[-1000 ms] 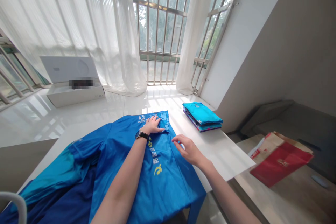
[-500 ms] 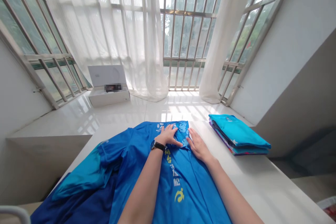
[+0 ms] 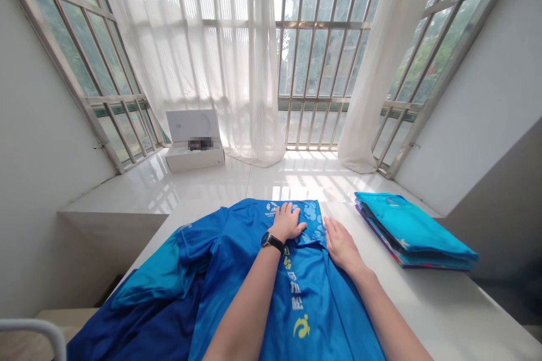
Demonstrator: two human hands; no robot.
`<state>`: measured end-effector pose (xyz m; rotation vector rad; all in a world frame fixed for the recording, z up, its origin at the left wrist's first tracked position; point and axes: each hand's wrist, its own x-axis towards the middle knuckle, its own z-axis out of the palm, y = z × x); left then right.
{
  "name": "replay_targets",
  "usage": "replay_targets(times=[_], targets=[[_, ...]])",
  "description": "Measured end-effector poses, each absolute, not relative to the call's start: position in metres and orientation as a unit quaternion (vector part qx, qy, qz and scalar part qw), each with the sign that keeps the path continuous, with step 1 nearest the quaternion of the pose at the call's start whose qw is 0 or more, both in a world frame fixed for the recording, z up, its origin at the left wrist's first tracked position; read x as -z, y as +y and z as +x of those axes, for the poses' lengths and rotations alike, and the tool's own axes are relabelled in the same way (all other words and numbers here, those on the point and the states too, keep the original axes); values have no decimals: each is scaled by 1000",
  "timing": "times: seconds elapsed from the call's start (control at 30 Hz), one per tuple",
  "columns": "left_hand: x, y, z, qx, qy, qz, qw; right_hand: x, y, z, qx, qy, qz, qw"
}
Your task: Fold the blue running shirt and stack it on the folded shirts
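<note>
**Blue shirt (image 3: 249, 231) laid lengthwise on a white table (image 3: 427, 310), left hand (image 3: 288, 223) upon it, right hand (image 3: 342, 245) at its edge**

At the lower left corner of the frame, a white tube (image 3: 38, 325) curves in from the side. Right of it, dark blue cloth (image 3: 135, 333) lies loosely heaped, with teal cloth (image 3: 148, 282) above it, next to the shirt's short sleeve.

Left of centre, higher up, an open white box (image 3: 195, 161) stands on the window ledge (image 3: 139, 192), lid upright; a dark, blurred thing shows inside. A sheer curtain (image 3: 203, 67) hangs behind it.

The shirt fills the lower centre. Its long axis runs nearly straight up the frame, from the bottom edge, where it is cut off, to the middle, with the far end pointing at the window. One sleeve slants down to the left. A column of yellow and white characters (image 3: 296, 287) follows that axis and stands upright in the frame.

The left hand, a dark watch (image 3: 272, 241) at its wrist, lies palm down near the far end, fingers slightly apart, thumb out to the right. Beside it shows a pale cloud pattern (image 3: 315, 225).

The right hand is at the right edge, fingers nearly straight and close together, pointing up the frame; how firmly they touch the cloth I cannot tell.

Farther right, well apart from the shirt, a folded teal stack (image 3: 415, 225) sits on the table.
</note>
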<state>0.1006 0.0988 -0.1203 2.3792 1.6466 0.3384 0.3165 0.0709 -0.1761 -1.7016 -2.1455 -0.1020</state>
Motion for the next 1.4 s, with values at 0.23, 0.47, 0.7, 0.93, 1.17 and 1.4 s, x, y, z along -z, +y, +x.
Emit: replay_targets(times=[0.23,0.47,0.7,0.93,1.17,1.4], targets=[[125,101,106,-123,534,829,107,178,67,332,66,-723,-667,166],[115,102,97,-123,549,820,103,165,66,327,68,-754,-617,213],[106,98,111,-156,529,832,66,159,72,326,19,-809,-508,296],[122,99,106,-148,524,836,68,170,73,324,-58,-822,-511,247],[125,105,95,-118,509,846,106,164,66,322,-36,-830,-534,155],[127,107,92,-120,505,847,119,156,60,322,-29,-842,-527,110]])
